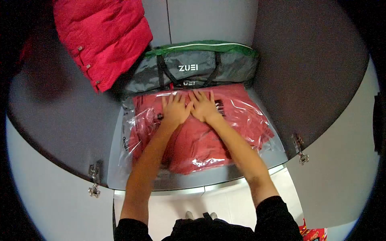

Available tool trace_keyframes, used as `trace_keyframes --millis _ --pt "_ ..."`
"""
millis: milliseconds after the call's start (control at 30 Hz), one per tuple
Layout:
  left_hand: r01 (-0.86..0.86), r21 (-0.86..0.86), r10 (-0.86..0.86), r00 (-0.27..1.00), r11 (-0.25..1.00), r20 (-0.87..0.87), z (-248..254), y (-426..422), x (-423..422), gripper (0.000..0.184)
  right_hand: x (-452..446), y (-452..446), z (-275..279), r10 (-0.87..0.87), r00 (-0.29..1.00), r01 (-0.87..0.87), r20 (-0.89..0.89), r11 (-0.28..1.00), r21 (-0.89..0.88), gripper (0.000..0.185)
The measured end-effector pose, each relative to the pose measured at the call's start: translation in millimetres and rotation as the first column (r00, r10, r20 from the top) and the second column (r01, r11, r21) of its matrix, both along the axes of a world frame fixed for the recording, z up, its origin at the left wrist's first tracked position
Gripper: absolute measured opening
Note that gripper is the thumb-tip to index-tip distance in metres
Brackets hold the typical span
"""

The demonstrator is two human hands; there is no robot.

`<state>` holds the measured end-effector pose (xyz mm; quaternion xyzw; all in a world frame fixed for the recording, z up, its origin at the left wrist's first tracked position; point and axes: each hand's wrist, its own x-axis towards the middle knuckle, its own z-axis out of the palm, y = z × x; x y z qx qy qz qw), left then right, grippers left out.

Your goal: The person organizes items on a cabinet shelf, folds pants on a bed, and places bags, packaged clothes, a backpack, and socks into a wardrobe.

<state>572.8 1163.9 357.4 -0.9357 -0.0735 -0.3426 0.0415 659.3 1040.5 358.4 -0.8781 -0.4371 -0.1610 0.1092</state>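
A folded red garment in a clear plastic bag [201, 148] lies flat on the cabinet's grey floor. My left hand [177, 109] presses on the upper middle of the bag, its fingers spread and pointing away from me. Beside it, my right hand [204, 107] rests flat on the same bag, fingers apart. The two thumbs meet or nearly meet. Dark print on the bag or garment shows partly next to each hand. Right behind the bag lies a grey and green carry bag [237, 68] marked ZUEI, with black straps.
A red quilted jacket [108, 36] with snap buttons hangs at the upper left. Dark grey side walls [313, 72] stand on both sides. Metal hinges [94, 178] sit near the cabinet's front edge. A red patterned item [315, 233] shows at the lower right.
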Motion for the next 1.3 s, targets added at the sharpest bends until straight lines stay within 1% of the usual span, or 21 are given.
trace_keyframes --millis 33,67,133,267,333,400,467,500,567,600,667,800,867,933,967,1000,1033,1067,1133,1200,1300 --pt "-0.034 -0.059 0.03 0.996 0.998 -0.08 -17.1 8.1 -3.9 0.056 3.3 -3.5 -13.2 -0.021 1.0 0.021 -0.007 0.998 -0.053 0.062" --pt "-0.032 -0.054 0.028 0.997 0.998 -0.075 -23.1 10.4 -11.1 0.056 6.7 -9.4 -14.0 -0.023 1.0 0.023 -0.002 0.999 -0.048 0.062" --pt "-0.112 -0.013 0.112 0.993 0.994 -0.047 -20.5 15.4 -11.7 0.058 29.1 -24.8 1.8 -0.157 0.988 0.156 0.009 0.966 -0.206 0.063" --pt "-0.154 0.041 0.154 0.988 0.987 0.001 -22.9 40.0 -22.4 0.06 79.0 -87.9 2.3 -0.247 0.969 0.242 -0.014 0.959 -0.146 0.065" --pt "-0.237 0.026 0.235 0.97 0.971 0.056 -20.8 55.5 -25.3 0.061 87.5 -106.0 -6.8 -0.292 0.956 0.286 -0.032 0.951 -0.112 0.065" --pt "-0.296 0.024 0.296 0.955 0.955 0.033 -14.7 72.2 -33.6 0.061 93.0 -112.0 -12.0 -0.307 0.947 0.302 -0.094 0.951 -0.066 0.065" --pt "-0.446 -0.104 0.402 0.869 0.889 -0.287 1.8 89.2 -53.0 0.065 95.8 -116.4 -14.3 -0.305 0.948 0.3 -0.088 0.952 -0.061 0.065" --pt "-0.448 -0.102 0.406 0.869 0.888 -0.284 -0.8 105.0 -62.1 0.065 98.7 -117.9 -15.7 -0.29 0.95 0.288 -0.114 0.957 -0.035 0.064" --pt "-0.277 -0.307 0.202 0.946 0.911 -0.253 -16.4 131.6 -81.2 0.064 99.7 -117.8 -19.2 -0.286 0.947 0.285 -0.147 0.958 -0.027 0.064" --pt "-0.281 -0.303 0.208 0.945 0.91 -0.251 -25.5 137.4 -84.9 0.064 98.6 -117.1 -19.8 -0.281 0.948 0.28 -0.148 0.96 -0.023 0.064" --pt "-0.234 -0.466 0.152 0.967 0.853 -0.206 -38.7 145.6 -91.2 0.062 94.8 -115.4 -20.4 -0.264 0.951 0.271 -0.159 0.962 0.02 0.064" --pt "-0.17 -0.462 0.099 0.98 0.871 -0.173 -44.7 154.3 -89.6 0.062 91.6 -118.6 -15.9 -0.288 0.95 0.291 -0.119 0.957 0.006 0.064" --pt "-0.147 -0.422 0.095 0.985 0.895 -0.142 -21.6 144.7 -99.3 0.061 75.8 -127.0 -2.2 -0.336 0.918 0.335 -0.209 0.941 -0.044 0.064" --pt "-0.351 -0.438 0.232 0.924 0.828 -0.304 6.5 131.7 -110.4 0.061 54.1 -139.2 12.4 -0.364 0.896 0.379 -0.255 0.925 0.012 0.062" --pt "-0.342 -0.334 0.278 0.934 0.878 -0.226 18.6 114.6 -116.5 0.058 41.7 -144.0 19.1 -0.347 0.911 0.367 -0.225 0.929 0.053 0.06" --pt "-0.338 -0.331 0.274 0.935 0.881 -0.225 29.0 96.5 -124.3 0.058 31.6 -148.3 23.2 -0.331 0.924 0.353 -0.194 0.931 0.092 0.059" --pt "-0.122 -0.466 0.049 0.985 0.877 -0.167 44.3 67.7 -136.8 0.058 28.3 -150.8 9.6 -0.245 0.959 0.273 -0.14 0.934 0.23 0.058" --pt "0.092 -0.582 -0.171 0.982 0.808 -0.082 52.9 38.6 -147.9 0.059 0.0 -158.1 16.4 -0.184 0.97 0.216 -0.161 0.955 0.206 0.059" --pt "0.184 -0.258 -0.21 0.975 0.948 -0.076 34.2 -26.0 -182.0 0.065 -73.9 -169.3 35.1 -0.093 0.989 0.111 -0.118 0.981 0.156 0.065" --pt "0.085 -0.116 -0.116 0.95 0.99 -0.289 46.0 -96.7 -214.8 0.078 -126.0 -182.7 33.0 -0.035 0.985 0.046 -0.168 0.997 0.062 0.07" --pt "0.089 -0.109 -0.114 0.962 0.99 -0.249 7.0 -106.2 -214.9 0.087 -141.9 -188.2 -5.9 -0.063 0.993 0.065 -0.097 0.998 0.01 0.071"
